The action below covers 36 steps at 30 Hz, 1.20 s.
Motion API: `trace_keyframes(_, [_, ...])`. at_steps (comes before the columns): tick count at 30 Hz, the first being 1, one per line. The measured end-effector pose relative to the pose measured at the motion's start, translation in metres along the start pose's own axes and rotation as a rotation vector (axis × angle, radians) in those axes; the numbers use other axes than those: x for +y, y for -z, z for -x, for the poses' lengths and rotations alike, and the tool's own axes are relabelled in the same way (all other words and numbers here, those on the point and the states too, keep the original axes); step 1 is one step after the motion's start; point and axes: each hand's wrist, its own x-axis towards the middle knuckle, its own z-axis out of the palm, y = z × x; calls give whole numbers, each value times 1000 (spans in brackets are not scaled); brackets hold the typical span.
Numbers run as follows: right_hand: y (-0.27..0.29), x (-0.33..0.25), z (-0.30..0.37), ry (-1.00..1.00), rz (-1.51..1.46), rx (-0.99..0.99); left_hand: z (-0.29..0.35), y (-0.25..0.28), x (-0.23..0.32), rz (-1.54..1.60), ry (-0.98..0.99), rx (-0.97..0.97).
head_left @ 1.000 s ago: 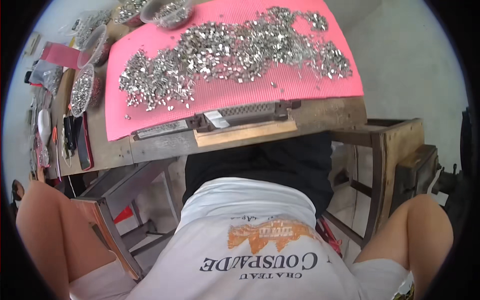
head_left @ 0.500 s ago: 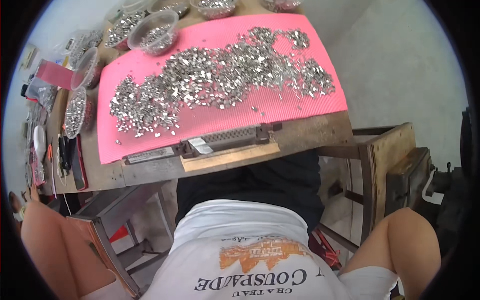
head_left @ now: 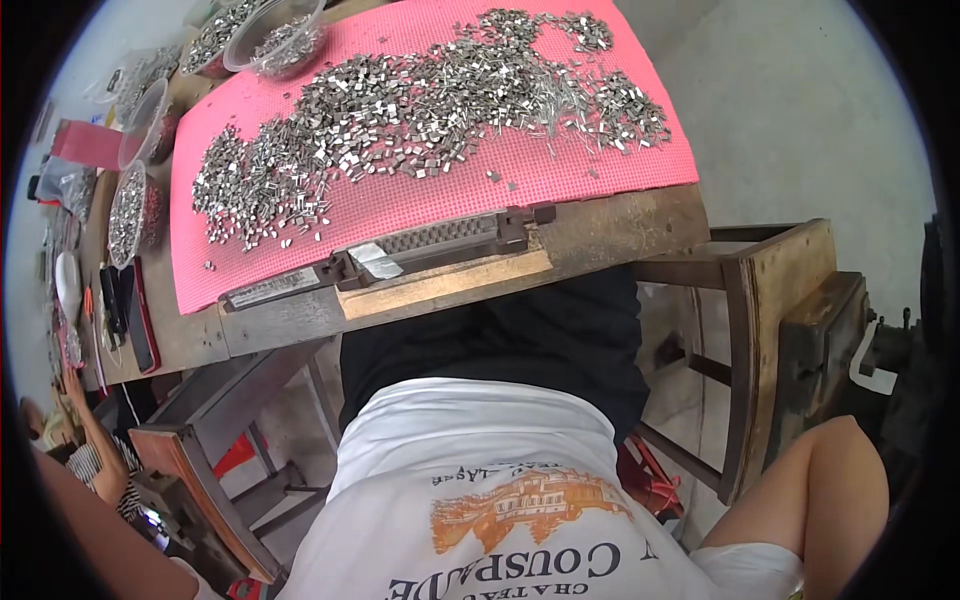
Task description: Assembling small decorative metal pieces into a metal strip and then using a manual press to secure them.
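Neither of my hands shows. My left arm (head_left: 95, 530) runs out of the picture at the lower left, and my right arm (head_left: 840, 500) is bent at the lower right with its hand out of sight. In front of me a pink ribbed mat (head_left: 400, 195) covers much of the wooden table (head_left: 640, 218). Spread over the mat is a long heap of small shiny metal pieces (head_left: 400, 115). Along the mat's near edge lies a dark metal fixture (head_left: 440, 240) with a patterned strip and a silvery patch.
Clear plastic tubs of metal pieces (head_left: 280, 45) stand at the mat's far left, and another tub (head_left: 130, 215) sits nearer. A red-edged phone-like object (head_left: 145, 320) lies close by. Another person's arm (head_left: 100, 440) shows at far left. A wooden-sided frame (head_left: 765, 350) stands at right.
The view has shifted, so the table and mat sit higher and slightly left. My left arm has dropped lower, uncovering more of the other person. The metal pieces look unmoved.
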Motion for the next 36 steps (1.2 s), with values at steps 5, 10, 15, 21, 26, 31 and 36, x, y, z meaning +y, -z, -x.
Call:
trace_keyframes(5, [5, -3, 0, -63, -27, 7, 11, -3, 1, 52, 46, 15])
trace_keyframes(10, [3, -6, -5, -108, -47, 16, 12, -1, 1, 120, 82, 24])
trace_keyframes(15, [7, -11, -6, -188, -34, 17, 29, -3, -4, 199, 149, 68])
trace_keyframes(21, [5, -8, -2, -301, -65, 49, 41, 4, 1, 244, 234, 98])
trace_keyframes(26, [-1, -2, -4, -369, -122, 39, 46, 12, 9, 269, 250, 123])
trace_keyframes(31, [-9, 6, -3, -435, -179, 39, 51, 23, 16, 295, 269, 141])
trace_keyframes(36, [-10, 9, -5, -464, -228, 41, 53, 25, 18, 348, 272, 133])
